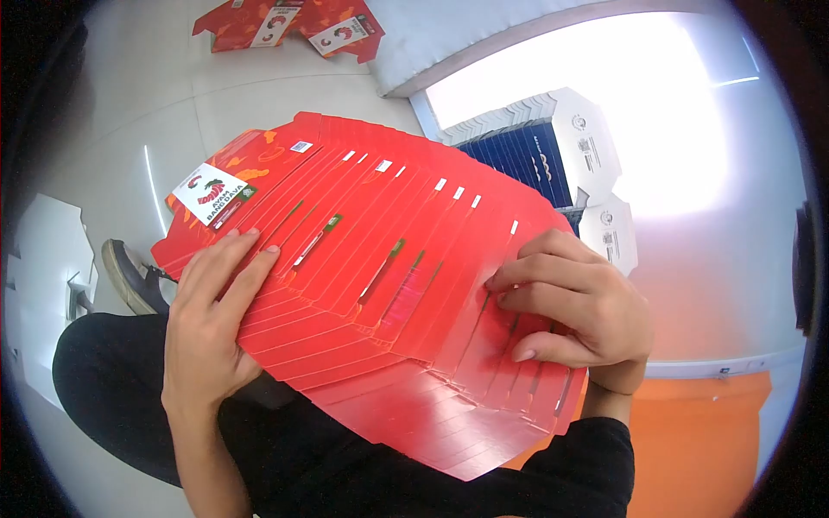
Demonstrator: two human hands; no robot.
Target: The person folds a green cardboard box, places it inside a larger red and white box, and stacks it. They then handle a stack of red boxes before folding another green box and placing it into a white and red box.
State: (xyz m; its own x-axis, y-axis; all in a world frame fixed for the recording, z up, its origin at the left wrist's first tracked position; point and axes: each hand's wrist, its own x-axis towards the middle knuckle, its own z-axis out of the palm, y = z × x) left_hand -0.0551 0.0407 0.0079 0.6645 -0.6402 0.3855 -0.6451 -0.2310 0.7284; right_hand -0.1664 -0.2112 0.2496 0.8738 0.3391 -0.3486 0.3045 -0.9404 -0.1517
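Observation:
A fanned stack of flat red printed cartons (363, 250) lies across my lap, its edges overlapping like steps. The end carton on the left shows a white label panel (207, 194) with a red picture and the words "AYAM BANG DAVA". My left hand (211, 315) is closed on the left edge of the stack, fingers on top and the palm side hidden. On the right part of the fan rests my right hand (574, 302), its fingers bent and apart from the thumb, tips touching the carton edges without a visible grip.
More red cartons (332, 30) lie on the pale tiled floor (250, 99) at the top. Stacks of dark blue and white cartons (527, 155) stand beyond the fan on the right. An orange surface (704, 432) is at lower right. A shoe (134, 276) is at left, near a white panel (52, 285).

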